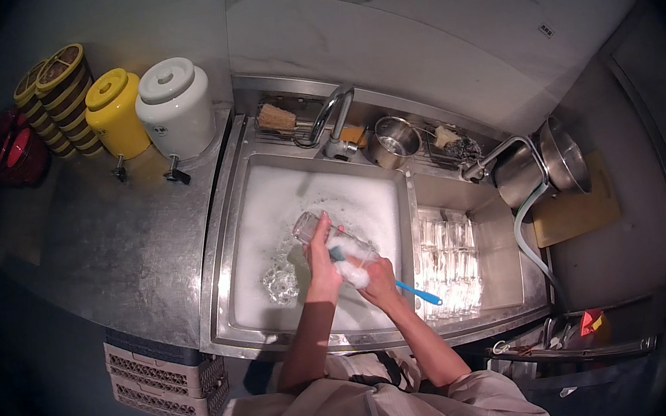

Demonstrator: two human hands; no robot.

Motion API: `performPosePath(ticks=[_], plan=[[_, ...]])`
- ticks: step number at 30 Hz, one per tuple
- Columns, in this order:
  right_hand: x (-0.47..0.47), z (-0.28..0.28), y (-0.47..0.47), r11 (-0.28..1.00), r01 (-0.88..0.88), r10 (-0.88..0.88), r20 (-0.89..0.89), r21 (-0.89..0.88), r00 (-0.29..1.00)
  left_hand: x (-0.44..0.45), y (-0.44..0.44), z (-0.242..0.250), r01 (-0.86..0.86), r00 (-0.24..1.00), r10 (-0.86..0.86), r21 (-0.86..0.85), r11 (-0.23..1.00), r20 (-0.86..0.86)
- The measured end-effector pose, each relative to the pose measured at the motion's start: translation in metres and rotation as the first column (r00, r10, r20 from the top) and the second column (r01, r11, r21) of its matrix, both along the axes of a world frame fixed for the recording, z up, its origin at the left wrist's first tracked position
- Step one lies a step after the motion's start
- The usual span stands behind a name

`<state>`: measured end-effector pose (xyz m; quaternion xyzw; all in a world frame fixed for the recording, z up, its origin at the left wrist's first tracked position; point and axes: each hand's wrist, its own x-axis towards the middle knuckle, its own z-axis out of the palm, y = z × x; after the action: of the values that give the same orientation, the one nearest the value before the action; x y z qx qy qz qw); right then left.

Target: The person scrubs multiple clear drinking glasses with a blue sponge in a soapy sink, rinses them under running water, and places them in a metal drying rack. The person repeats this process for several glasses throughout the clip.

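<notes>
My left hand (321,258) is wrapped around a clear drinking glass (307,225), which lies tilted above the suds. In my right hand (379,281) is a bottle brush with a blue handle (420,292); the handle sticks out past my wrist toward the lower right. White foam covers the brush head and the mouth of the glass, so how deep the brush sits cannot be made out. Below both hands, soapy water (274,202) fills the left basin of a steel double sink (226,292). Rows of clear glasses (449,263) lie in the right basin.
Behind the basin rise a faucet (336,122), a steel pot (394,143) and a sponge (276,118). A hose (524,242) hangs on the right near a large steel pot (515,173). Yellow (117,115) and white dispensers (175,112) stand left; crates (162,378) are stacked below.
</notes>
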<state>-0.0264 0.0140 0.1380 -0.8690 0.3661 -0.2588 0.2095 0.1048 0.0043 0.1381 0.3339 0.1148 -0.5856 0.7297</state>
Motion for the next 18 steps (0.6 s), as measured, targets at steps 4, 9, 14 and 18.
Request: performPosePath(ticks=[4,9,14,18], plan=[[0.009,-0.002,0.005,0.734,-0.031,-0.349,0.416,0.678,0.839,-0.005,0.005,-0.020,-0.057,0.993,0.011,-0.397,0.916,-0.117],[0.003,-0.014,-0.006,0.643,-0.024,-0.447,0.401,0.765,0.799,-0.004,-0.004,0.005,-0.023,0.997,0.040,-0.267,0.963,0.059],[-0.006,0.006,-0.003,0.998,-0.023,0.015,-0.118,-0.066,0.993,-0.003,0.003,0.003,-0.014,0.998,0.012,-0.031,0.999,-0.063],[-0.002,-0.004,0.001,0.870,0.037,-0.187,0.259,0.491,0.947,-0.007,0.007,-0.019,-0.094,0.986,0.035,-0.370,0.924,-0.164]])
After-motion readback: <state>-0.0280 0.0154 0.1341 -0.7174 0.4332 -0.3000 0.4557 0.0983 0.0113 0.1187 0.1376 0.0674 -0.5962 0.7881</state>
